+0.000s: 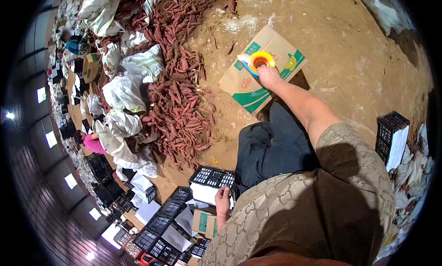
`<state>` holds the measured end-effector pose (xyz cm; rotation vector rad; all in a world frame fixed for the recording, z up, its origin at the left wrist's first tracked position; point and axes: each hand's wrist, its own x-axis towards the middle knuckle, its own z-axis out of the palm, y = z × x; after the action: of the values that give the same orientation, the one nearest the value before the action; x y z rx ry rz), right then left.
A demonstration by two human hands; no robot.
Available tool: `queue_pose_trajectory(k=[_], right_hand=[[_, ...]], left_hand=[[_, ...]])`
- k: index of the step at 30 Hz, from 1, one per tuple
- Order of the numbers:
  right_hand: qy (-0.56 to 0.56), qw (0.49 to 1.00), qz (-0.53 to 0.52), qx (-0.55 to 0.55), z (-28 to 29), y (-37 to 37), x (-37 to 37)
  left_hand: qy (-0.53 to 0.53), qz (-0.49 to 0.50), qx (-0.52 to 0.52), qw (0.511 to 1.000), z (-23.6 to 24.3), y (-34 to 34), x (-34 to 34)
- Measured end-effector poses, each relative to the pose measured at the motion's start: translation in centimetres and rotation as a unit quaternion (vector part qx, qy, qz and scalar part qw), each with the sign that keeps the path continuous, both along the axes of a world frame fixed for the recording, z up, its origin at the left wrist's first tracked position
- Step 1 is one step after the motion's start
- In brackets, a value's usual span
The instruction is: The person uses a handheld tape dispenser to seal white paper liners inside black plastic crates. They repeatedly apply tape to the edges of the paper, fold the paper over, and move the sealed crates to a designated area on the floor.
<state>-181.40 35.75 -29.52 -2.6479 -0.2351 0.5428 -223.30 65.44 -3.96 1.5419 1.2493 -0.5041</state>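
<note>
My right hand [267,75] is closed on a tape roll [270,59] with a yellow and blue rim, over a flat cardboard box [246,89] with green print and a banana picture, lying on the dirt-covered ground. My left hand [223,201] is low in the view with curled fingers against a black plastic crate [211,176] that has a white sheet on its side; what exactly the fingers grip is unclear.
Sweet potatoes [179,100] and white sacks [124,93] heap at left. Several stacked crates [161,220] stand lower left, another crate [386,137] at right. Two other people work at far left, one in pink [94,144], one in teal [72,46].
</note>
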Motion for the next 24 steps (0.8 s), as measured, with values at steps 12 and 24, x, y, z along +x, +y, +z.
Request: queue_pose_trajectory(k=[12,24], right_hand=[[0.121,0.934,-0.168,0.292,15.4,-13.3,-10.7],[0.432,0.746,-0.474,0.183,9.3,-53.5,-23.8]], left_hand=[[0.098,-0.043,-0.076,0.991,-0.8,-4.0,-1.0],[-0.038,-0.059,-0.003,0.998,-3.7,-17.1,19.6]])
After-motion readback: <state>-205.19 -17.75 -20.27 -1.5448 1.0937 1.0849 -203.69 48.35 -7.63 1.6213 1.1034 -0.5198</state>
